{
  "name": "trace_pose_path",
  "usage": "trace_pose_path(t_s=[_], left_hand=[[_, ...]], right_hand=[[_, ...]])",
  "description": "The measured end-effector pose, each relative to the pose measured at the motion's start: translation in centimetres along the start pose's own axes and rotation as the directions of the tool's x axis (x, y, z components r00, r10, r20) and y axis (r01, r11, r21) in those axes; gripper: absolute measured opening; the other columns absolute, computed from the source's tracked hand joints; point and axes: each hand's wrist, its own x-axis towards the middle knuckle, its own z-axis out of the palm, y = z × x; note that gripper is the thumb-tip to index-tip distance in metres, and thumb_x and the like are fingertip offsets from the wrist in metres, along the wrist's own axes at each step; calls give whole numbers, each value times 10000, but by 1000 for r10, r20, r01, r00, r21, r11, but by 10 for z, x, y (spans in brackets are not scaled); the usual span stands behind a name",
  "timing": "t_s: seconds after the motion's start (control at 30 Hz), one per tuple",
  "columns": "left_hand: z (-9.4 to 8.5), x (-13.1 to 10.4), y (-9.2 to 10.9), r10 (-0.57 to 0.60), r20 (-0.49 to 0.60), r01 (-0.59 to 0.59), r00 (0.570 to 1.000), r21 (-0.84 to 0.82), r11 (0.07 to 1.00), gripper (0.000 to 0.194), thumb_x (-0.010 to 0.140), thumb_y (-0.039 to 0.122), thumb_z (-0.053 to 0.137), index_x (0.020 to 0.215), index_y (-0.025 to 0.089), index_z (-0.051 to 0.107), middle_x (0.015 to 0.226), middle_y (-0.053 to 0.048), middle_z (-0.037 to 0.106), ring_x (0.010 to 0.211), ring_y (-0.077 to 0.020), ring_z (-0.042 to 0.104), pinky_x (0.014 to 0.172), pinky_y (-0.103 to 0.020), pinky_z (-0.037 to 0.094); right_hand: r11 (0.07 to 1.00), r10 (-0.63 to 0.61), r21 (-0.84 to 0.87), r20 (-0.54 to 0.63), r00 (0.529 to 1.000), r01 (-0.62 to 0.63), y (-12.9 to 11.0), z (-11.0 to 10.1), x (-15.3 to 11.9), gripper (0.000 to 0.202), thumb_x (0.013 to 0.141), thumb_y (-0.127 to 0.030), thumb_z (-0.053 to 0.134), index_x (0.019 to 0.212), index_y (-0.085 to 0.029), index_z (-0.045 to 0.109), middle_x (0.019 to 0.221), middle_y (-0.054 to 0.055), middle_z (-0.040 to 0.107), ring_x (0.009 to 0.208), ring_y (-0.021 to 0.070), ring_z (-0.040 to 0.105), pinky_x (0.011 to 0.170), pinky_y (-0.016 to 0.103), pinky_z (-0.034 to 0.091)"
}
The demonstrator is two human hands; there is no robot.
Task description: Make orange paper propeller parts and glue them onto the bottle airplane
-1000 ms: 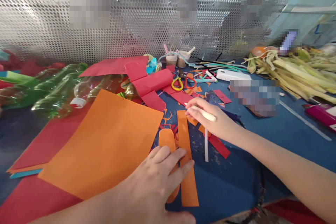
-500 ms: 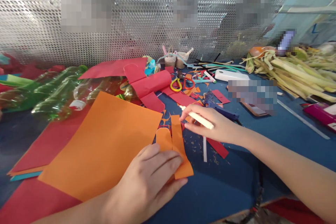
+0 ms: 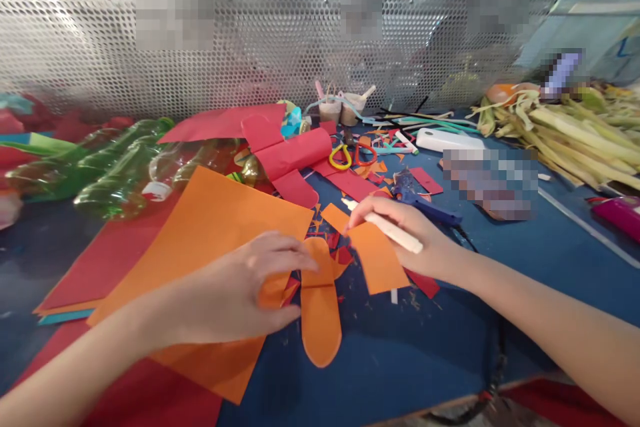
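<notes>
My right hand (image 3: 407, 220) grips a white marker pen (image 3: 395, 232) and also pinches an orange paper piece (image 3: 379, 260) by its upper corner. My left hand (image 3: 255, 283) is slightly blurred, its fingers apart and holding nothing, above a large orange sheet (image 3: 225, 220). Beside its fingertips lies a long orange cutout (image 3: 321, 320) with rounded ends and a crease across it. A red paper shape (image 3: 293, 157) with a rolled middle lies behind. Near it are scissors with a yellow handle loop (image 3: 340, 157) and a red one.
Green plastic bottles (image 3: 117, 177) and red sheets (image 3: 107, 253) lie on the left. A blue glue gun (image 3: 427, 203), a white device (image 3: 450, 141) and dried husks (image 3: 565, 137) are on the right. Small cups (image 3: 353, 109) stand before the perforated metal wall (image 3: 280, 27).
My left hand has lifted off the orange paper and moved left, fingers spread. The strip has come away from the rounded cutout and hangs from my right hand, which still holds the marker.
</notes>
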Motion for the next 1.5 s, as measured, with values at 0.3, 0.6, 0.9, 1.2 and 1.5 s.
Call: trace_pose_path(t_s=[0.3,0.6,0.9,1.2,1.5], left_hand=[[15,6,-9,213,-20,-214,977,-47,976,222,802,141,625,994,236,682,976,-39,671,936,-178,627,853,-297,509],[15,3,-5,76,45,-75,996,-12,997,441,594,309,849,994,262,668,1107,-51,621,1009,-223,610,864,-349,517],[19,6,-5,158,-26,-158,987,-26,987,337,674,256,799,987,224,678,1013,-56,645,958,-210,625,854,-319,523],[21,5,-10,191,-14,-192,981,-6,981,365,746,213,740,1101,259,664,1058,-61,637,968,-196,625,868,-311,523],[22,3,-3,98,56,-101,994,71,992,616,596,443,826,1157,272,638,1154,-87,593,1040,-271,605,878,-393,524]], right_hand=[[890,197,431,-71,978,-148,-1,-6,3,172,898,-377,495,858,-211,517,808,37,695,656,171,698,566,272,550],[991,128,-38,9,992,-128,1,-1,-2,157,895,-328,529,898,-243,397,758,-30,628,409,87,572,394,204,449],[810,13,-583,-83,996,-59,15,-3,1,235,804,-182,561,926,-236,366,890,46,526,730,204,567,653,341,455],[997,-35,-74,-260,965,16,15,-11,6,216,780,-140,495,885,-260,349,949,20,562,947,179,586,819,354,457],[879,246,465,-259,934,-103,10,-5,8,210,746,-214,574,811,-253,378,836,-36,572,805,129,567,650,254,423]])
